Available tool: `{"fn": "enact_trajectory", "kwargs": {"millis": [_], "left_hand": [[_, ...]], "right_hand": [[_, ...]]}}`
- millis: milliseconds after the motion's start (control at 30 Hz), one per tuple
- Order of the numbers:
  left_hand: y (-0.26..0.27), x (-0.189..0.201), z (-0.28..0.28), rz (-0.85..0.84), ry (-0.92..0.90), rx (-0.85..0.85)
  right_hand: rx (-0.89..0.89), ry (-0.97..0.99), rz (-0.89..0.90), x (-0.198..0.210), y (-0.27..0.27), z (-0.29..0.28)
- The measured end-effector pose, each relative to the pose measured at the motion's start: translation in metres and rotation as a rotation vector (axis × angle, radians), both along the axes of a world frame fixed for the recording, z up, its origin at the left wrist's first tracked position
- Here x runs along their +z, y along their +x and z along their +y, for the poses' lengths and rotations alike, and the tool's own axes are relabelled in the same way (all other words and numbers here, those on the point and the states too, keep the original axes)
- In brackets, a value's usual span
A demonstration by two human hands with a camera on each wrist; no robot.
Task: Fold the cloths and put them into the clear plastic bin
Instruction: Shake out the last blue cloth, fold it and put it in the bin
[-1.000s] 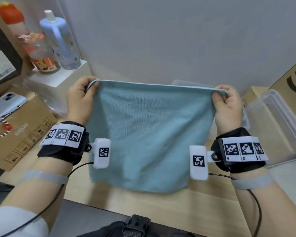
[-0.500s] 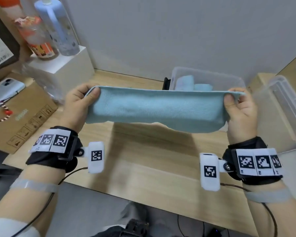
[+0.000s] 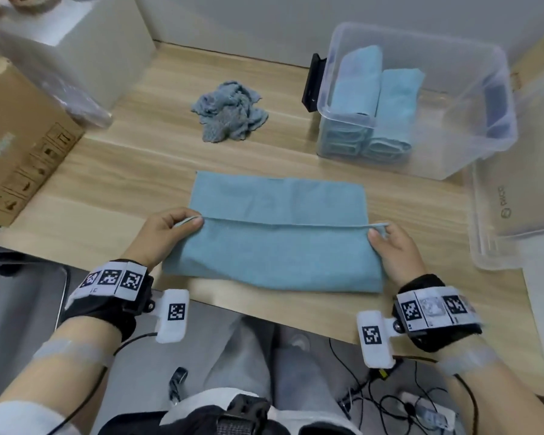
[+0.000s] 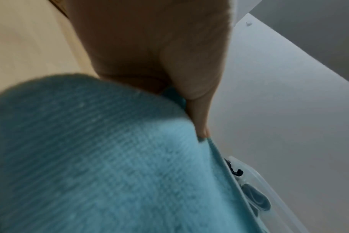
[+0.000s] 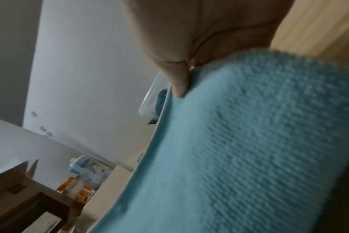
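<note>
We see the blue cloth (image 3: 277, 243) lying on the wooden bench (image 3: 113, 171) near its front edge, the near half doubled over the far half so that a strip of the lower layer shows beyond the fold's free edge. The left hand (image 3: 167, 237) pinches the left end of that free edge between thumb and curled fingers, and the right hand (image 3: 393, 249) pinches the right end the same way; the wrist views show each thumb (image 4: 197, 110) (image 5: 177, 78) pressed on the hem. Toward the bench's back edge lies a crumpled grey-blue cloth (image 3: 230, 111), well apart from the folded one. At the back right corner stands the clear plastic bin (image 3: 471, 98), with folded blue cloths (image 3: 377, 98) stacked inside along its left wall. Its lid (image 3: 500, 215) lies just beside it at the right edge. A cardboard box (image 3: 19, 146) sits at the left edge.
</note>
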State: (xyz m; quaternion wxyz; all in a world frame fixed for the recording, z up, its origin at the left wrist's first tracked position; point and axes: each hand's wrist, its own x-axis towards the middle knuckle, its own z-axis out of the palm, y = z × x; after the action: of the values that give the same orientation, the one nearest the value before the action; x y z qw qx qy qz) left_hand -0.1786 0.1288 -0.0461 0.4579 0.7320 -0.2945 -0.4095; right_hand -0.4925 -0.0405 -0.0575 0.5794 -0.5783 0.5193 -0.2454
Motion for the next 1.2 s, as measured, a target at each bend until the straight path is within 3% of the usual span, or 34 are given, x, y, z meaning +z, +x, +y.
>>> {"fn": "enact_trajectory", "kwargs": {"millis": [133,367,500,767,967,1200], "left_hand": [[0.011,-0.002,-0.009,-0.044,-0.018,0.008],[0.035,-0.007,-0.061,0.055,-0.049,0.039],[0.041,-0.032,-0.081,0.084,0.055,0.082],[0.052,-0.042,-0.095,-0.232,0.163,0.167],[0.059,-0.043,-0.099,-0.262,0.247,0.175],[0.060,-0.041,-0.100,-0.383,0.283,0.147]], "right_hand": [[-0.025,0.040,0.042,-0.004,0.008,-0.012],[-0.135,0.063,0.033,-0.001,0.052,-0.054],[-0.164,0.092,0.176,-0.019,0.064,-0.068],[-0.161,-0.032,0.479,-0.025,0.070,-0.082],[-0.176,-0.062,0.610,-0.025,0.078,-0.085],[-0.215,-0.046,0.629,-0.024,0.082,-0.082]]}}
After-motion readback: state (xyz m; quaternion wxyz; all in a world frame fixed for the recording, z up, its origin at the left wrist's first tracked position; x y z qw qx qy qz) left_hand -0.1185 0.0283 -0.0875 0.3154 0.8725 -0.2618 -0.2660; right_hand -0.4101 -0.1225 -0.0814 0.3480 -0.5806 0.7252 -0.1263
